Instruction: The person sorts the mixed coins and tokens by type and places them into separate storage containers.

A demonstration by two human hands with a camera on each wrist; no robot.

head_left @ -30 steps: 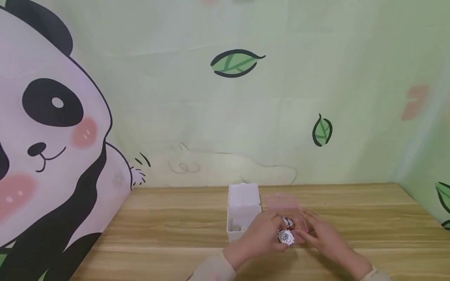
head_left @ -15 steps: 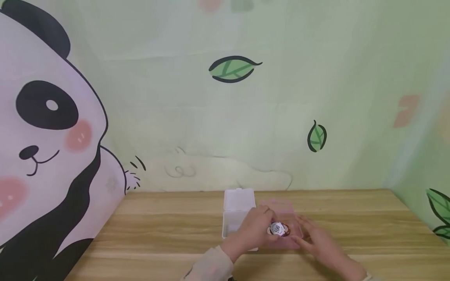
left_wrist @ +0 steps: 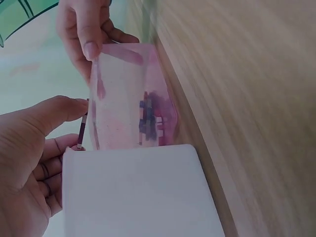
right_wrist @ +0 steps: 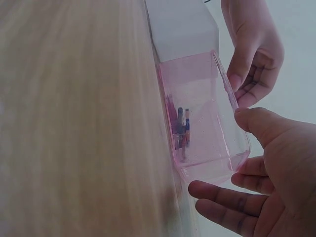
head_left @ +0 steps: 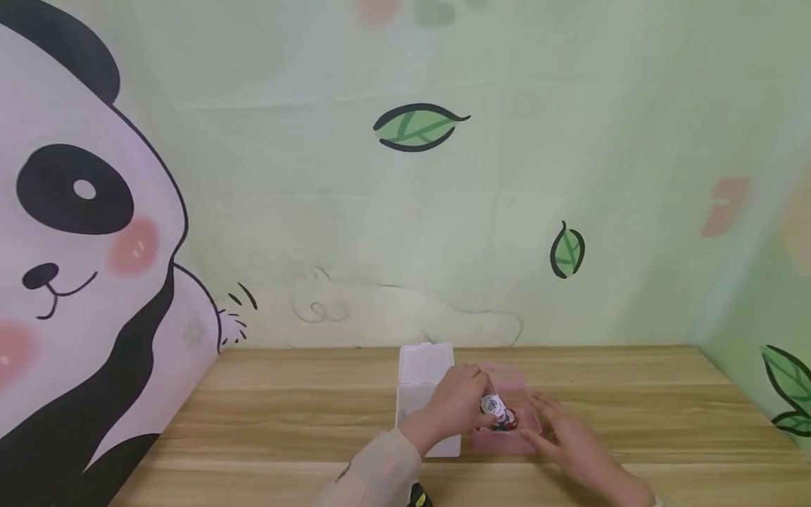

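My left hand (head_left: 455, 401) pinches a white poker chip (head_left: 492, 405) marked 500 above the left side of an open pink clear box (head_left: 503, 443). In the left wrist view the chip (left_wrist: 82, 129) appears edge-on between thumb and fingers. Inside the pink box lie several coloured chips (right_wrist: 183, 127), low against its bottom. My right hand (head_left: 573, 447) holds the pink box at its right end, thumb on the rim and fingers at the side. Left of it stands a white box (head_left: 451, 447) with its lid (head_left: 426, 362) folded back; my left forearm hides most of its inside.
The two boxes stand side by side on a wood-grain table (head_left: 304, 401). Behind is a pale green backdrop (head_left: 317, 176) printed with leaves and a panda. A small black and yellow item (head_left: 418, 496) shows by the left sleeve.
My left hand has carried the chip from the pink box's front edge up and leftward over it. The right hand stays at the box's right end. The head view has shifted slightly.
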